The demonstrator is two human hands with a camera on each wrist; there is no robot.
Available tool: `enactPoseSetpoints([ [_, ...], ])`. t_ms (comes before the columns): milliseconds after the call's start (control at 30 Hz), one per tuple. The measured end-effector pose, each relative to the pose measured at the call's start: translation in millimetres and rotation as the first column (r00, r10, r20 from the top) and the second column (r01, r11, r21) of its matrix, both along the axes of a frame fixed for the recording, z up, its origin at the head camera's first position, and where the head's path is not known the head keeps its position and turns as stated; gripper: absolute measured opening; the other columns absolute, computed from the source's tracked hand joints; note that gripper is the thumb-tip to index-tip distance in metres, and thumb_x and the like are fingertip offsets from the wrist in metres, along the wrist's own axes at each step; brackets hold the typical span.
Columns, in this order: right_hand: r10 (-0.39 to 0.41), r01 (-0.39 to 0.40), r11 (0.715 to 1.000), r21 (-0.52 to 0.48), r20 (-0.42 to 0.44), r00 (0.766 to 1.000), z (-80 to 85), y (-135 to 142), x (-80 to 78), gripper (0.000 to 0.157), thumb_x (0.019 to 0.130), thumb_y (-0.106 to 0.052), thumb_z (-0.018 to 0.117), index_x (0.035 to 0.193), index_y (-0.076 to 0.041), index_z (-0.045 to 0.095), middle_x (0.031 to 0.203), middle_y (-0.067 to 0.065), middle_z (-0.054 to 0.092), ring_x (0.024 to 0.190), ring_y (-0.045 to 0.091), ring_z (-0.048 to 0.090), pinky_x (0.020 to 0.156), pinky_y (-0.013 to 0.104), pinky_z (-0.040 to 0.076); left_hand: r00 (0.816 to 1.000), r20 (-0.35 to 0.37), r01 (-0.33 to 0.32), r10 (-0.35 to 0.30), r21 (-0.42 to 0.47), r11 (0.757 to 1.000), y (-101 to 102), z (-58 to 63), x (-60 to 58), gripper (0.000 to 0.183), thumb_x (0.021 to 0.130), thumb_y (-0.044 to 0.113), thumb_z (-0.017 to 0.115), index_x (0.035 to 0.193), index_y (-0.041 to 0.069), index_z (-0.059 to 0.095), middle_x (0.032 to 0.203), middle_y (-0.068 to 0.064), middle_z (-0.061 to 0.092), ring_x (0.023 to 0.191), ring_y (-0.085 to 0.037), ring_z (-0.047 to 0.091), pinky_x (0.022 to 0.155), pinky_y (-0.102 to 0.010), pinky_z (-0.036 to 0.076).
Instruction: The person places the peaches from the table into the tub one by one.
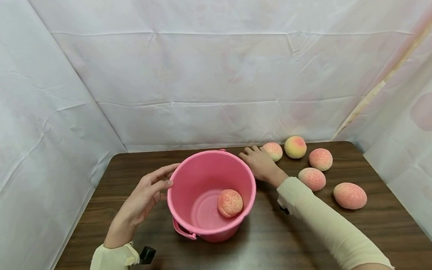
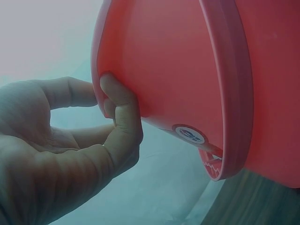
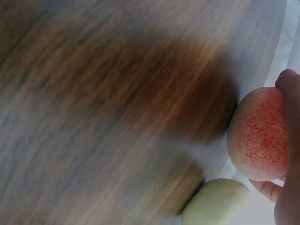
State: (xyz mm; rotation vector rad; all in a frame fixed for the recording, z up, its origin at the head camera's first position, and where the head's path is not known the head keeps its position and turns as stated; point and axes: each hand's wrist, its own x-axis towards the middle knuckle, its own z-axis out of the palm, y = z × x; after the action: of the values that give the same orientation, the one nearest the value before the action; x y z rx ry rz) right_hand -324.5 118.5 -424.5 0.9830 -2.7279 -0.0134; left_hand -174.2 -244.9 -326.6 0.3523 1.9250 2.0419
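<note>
A pink bucket [image 1: 210, 168] stands upright on the table with one peach [image 1: 230, 203] inside. On its left side my left hand [image 1: 147, 193] holds the rim, the thumb lapping over the edge and the other fingers along the outside. The left wrist view shows this grip close up, near a round label. Just right of the bucket, my right hand [image 1: 260, 163] reaches down at the back of the table. In the right wrist view it holds a red-speckled peach [image 3: 258, 136] between thumb and fingers; the head view hides that fruit behind the hand. A paler peach [image 3: 215, 201] sits beside it.
Several more peaches lie at the right, among them a speckled one [image 1: 272, 151] by my right fingers, a yellow one [image 1: 295, 146] and a pink one [image 1: 350, 195] nearer me. The bucket's handle [image 1: 185, 232] hangs at its front left. White sheeting [image 1: 212, 69] surrounds the table.
</note>
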Motion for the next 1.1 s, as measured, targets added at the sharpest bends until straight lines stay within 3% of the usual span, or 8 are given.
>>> enactPoseSetpoints([
  [367,-0.063,0.065,0.997,-0.034,0.041,0.997,4.5,4.4,2.6,0.033,0.094,-0.041,0.057,0.116,-0.018,0.065,0.114,0.009,0.061,0.11,0.034,0.056,0.095,0.051,0.048,1.0,0.008,0.001,-0.001,-0.004,1.0,0.2,1.7,0.4,0.052,0.099,0.008,0.053,0.149,0.006,0.04,0.131,-0.021,0.046,0.105,-0.02,0.065,0.083,-0.042,0.061],
  [667,-0.069,0.071,0.994,-0.08,0.029,0.997,14.9,8.8,8.5,0.044,0.088,-0.048,0.063,0.118,-0.015,0.064,0.118,0.01,0.062,0.116,0.035,0.056,0.098,0.053,0.048,1.0,0.006,0.003,-0.003,-0.005,1.0,0.2,1.3,1.0,0.052,0.099,0.008,0.053,0.149,0.006,0.04,0.131,-0.02,0.046,0.106,-0.021,0.066,0.084,-0.042,0.061],
  [833,-0.082,0.087,0.991,-0.103,0.048,0.995,22.2,9.9,13.3,0.041,0.088,-0.044,0.065,0.117,-0.016,0.064,0.119,0.009,0.061,0.116,0.035,0.055,0.099,0.053,0.048,1.0,0.01,0.004,-0.004,-0.008,1.0,0.0,0.4,1.1,0.052,0.099,0.008,0.053,0.149,0.008,0.04,0.133,-0.019,0.047,0.107,-0.022,0.066,0.084,-0.041,0.061],
  [1100,-0.087,0.088,0.982,-0.17,0.01,0.996,39.4,7.7,21.9,0.033,0.089,-0.04,0.064,0.112,-0.017,0.065,0.11,0.006,0.061,0.108,0.033,0.055,0.096,0.052,0.048,1.0,0.012,-0.001,0.001,-0.01,1.0,0.5,1.1,1.6,0.052,0.099,0.008,0.053,0.149,0.007,0.04,0.134,-0.021,0.046,0.108,-0.022,0.065,0.084,-0.041,0.061],
])
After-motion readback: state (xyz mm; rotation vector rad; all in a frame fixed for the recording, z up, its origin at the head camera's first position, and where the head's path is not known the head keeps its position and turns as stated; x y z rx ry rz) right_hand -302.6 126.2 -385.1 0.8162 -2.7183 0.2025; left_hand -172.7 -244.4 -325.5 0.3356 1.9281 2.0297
